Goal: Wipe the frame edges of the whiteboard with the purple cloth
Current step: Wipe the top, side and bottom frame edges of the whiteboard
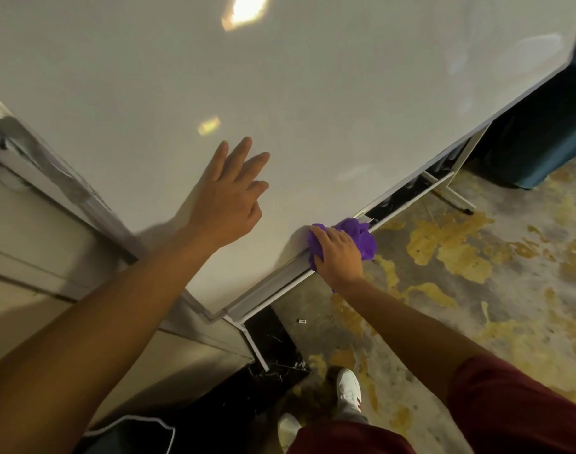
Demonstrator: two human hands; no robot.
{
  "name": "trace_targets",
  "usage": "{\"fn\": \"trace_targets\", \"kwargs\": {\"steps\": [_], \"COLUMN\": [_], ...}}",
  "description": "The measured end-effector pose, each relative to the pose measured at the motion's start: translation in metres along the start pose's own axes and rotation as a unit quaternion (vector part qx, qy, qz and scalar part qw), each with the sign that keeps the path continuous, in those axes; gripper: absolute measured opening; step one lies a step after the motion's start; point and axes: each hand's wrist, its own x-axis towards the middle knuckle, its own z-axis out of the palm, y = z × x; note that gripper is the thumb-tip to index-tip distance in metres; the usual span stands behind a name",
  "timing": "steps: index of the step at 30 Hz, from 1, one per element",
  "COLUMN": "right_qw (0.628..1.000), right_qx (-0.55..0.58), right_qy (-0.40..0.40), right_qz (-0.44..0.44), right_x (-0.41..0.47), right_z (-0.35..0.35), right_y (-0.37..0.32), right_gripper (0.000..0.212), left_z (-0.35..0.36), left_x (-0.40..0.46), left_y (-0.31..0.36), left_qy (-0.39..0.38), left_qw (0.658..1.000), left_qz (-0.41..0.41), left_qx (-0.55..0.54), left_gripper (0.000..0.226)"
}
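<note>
A large whiteboard [280, 77] fills the upper view, tilted in the picture, its pale metal bottom frame edge [273, 280] running from lower centre up to the right. My right hand [337, 253] presses the crumpled purple cloth [360, 235] onto that bottom edge, roughly at its middle. The cloth bulges out past my fingers toward the right. My left hand [229, 194] lies flat on the board's white surface to the left of the cloth, fingers spread, holding nothing.
The board's stand leg [453, 193] sticks out on the floor at right, beside a dark blue seat [542, 142]. A pale wall with a metal rail [51, 178] lies left. My white shoes [347, 388] stand on stained concrete floor [460, 290].
</note>
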Motion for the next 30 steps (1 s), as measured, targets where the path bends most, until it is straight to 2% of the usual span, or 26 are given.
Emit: {"fn": "trace_targets", "kwargs": {"steps": [7, 12, 16, 20, 22, 24, 28, 30], "right_qw": [0.997, 0.986, 0.973, 0.931, 0.919, 0.922, 0.976, 0.981], "right_qx": [0.046, 0.065, 0.079, 0.232, 0.267, 0.262, 0.103, 0.067], "right_qy": [0.032, 0.129, 0.201, 0.255, 0.239, 0.196, 0.044, 0.011], "right_qz": [-0.046, 0.078, 0.078, 0.124, 0.165, 0.205, 0.188, 0.18], "right_x": [-0.013, 0.023, 0.066, 0.099, 0.093, 0.076, 0.04, 0.039], "right_z": [-0.006, -0.062, -0.116, -0.125, -0.101, -0.067, -0.02, -0.016], "right_y": [-0.009, 0.043, 0.057, 0.029, 0.02, 0.02, 0.032, 0.039], "right_gripper": [0.051, 0.04, 0.044, 0.047, 0.048, 0.048, 0.065, 0.072], "left_z": [-0.01, -0.01, -0.007, -0.003, -0.003, -0.002, 0.004, 0.009], "left_x": [0.001, -0.001, 0.003, 0.005, 0.004, 0.006, 0.001, 0.001], "left_y": [0.001, -0.002, 0.002, 0.004, 0.004, 0.003, 0.001, 0.0], "left_qy": [-0.022, -0.026, -0.001, 0.0, 0.003, 0.006, -0.001, -0.002], "left_qw": [1.0, 0.999, 1.0, 0.999, 0.999, 0.999, 1.0, 1.0], "left_qz": [-0.001, 0.009, 0.0, -0.017, -0.014, -0.012, 0.0, 0.013], "left_qx": [0.003, 0.017, -0.021, -0.031, -0.028, -0.032, -0.019, -0.009], "left_gripper": [0.051, 0.051, 0.044, 0.044, 0.046, 0.046, 0.05, 0.055]}}
